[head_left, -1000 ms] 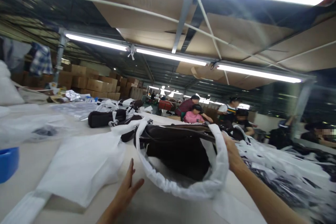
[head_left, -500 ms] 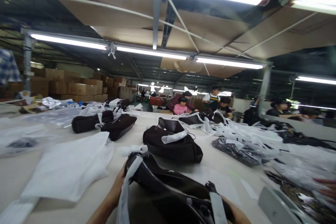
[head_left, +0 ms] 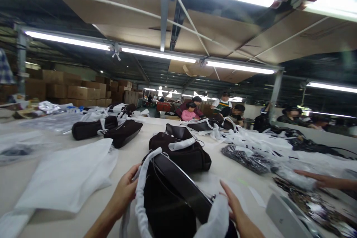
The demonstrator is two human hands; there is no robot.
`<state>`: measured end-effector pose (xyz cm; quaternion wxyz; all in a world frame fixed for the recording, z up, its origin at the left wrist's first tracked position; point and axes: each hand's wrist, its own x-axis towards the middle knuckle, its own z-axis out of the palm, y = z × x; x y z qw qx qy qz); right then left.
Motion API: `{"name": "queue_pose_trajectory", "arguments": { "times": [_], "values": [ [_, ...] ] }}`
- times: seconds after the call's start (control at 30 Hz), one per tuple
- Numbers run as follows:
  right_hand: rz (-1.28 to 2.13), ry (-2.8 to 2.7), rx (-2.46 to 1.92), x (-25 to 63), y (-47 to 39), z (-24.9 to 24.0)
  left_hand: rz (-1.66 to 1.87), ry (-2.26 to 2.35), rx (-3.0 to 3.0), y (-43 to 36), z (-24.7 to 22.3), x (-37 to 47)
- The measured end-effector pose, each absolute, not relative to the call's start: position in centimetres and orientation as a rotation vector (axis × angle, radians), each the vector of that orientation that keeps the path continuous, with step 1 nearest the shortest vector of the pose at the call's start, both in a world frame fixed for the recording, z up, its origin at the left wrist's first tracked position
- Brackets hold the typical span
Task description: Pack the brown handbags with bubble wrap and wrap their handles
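Note:
A dark brown handbag [head_left: 167, 200] tilts up at the near edge of the table, its strap wrapped in white padding [head_left: 142, 193]. On its left side, my left hand [head_left: 125, 189] grips the bag's edge by the wrapped strap, fingertips partly behind it. My right hand [head_left: 234, 206] holds the opposite side at the white-wrapped strap end, some fingers hidden behind the wrapping. Just beyond lies another dark handbag [head_left: 178, 152] with a white-wrapped handle.
White sheet material [head_left: 67, 174] lies on the left, with more dark bags [head_left: 122, 132] behind it. A grey box-like stand [head_left: 284, 212] sits at right, near a co-worker's hand [head_left: 315, 179] over clear plastic. White straps [head_left: 256, 139] pile up beyond. Cartons [head_left: 83, 92] are stacked far left.
The handbag has turned and tipped up, showing its dark panel and wrapped strap. Both my hands now show more at its sides. The co-worker's hand has reached further in from the right.

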<state>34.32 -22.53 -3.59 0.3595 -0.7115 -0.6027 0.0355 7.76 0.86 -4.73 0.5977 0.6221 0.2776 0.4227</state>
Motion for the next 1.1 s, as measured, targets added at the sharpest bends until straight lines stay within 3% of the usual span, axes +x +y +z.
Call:
{"name": "queue_pose_trajectory", "arguments": {
  "times": [0.1, 0.2, 0.37, 0.5, 0.57, 0.63, 0.73, 0.93, 1.1],
  "values": [
    [-0.091, -1.796, -1.731, 32.2, -21.1, -0.2, 1.098, 0.637, 1.455, 1.1, -5.3, 7.9],
    [0.081, -1.924, -1.635, 30.7, -19.2, 3.5, 1.160, 0.644, 1.497, 1.9, -5.8, 7.5],
    [0.758, -0.937, -1.565, 34.3, -15.0, 7.0, 1.074, 0.722, 1.479, 3.3, -6.5, 6.1],
    [0.835, -0.716, -1.770, 38.7, -13.2, 4.6, 1.050, 0.721, 1.477, 3.8, -6.9, 5.7],
    [0.655, -0.900, -2.131, 39.5, -13.6, 3.1, 1.046, 0.728, 1.490, 3.9, -7.0, 5.7],
    [0.169, -1.216, -2.449, 39.2, -14.3, 2.6, 1.054, 0.734, 1.506, 3.8, -7.0, 5.8],
    [-0.361, -1.706, -2.243, 36.6, -15.2, 4.2, 1.075, 0.748, 1.510, 3.4, -6.8, 5.9],
    [-0.154, -2.569, -1.542, 28.9, -13.3, 8.9, 1.073, 0.739, 1.524, 3.0, -7.1, 6.1],
    [0.289, -2.569, -1.351, 27.3, -9.0, 9.4, 1.187, 0.883, 1.739, 4.1, -8.1, 5.7]
  ]
}}
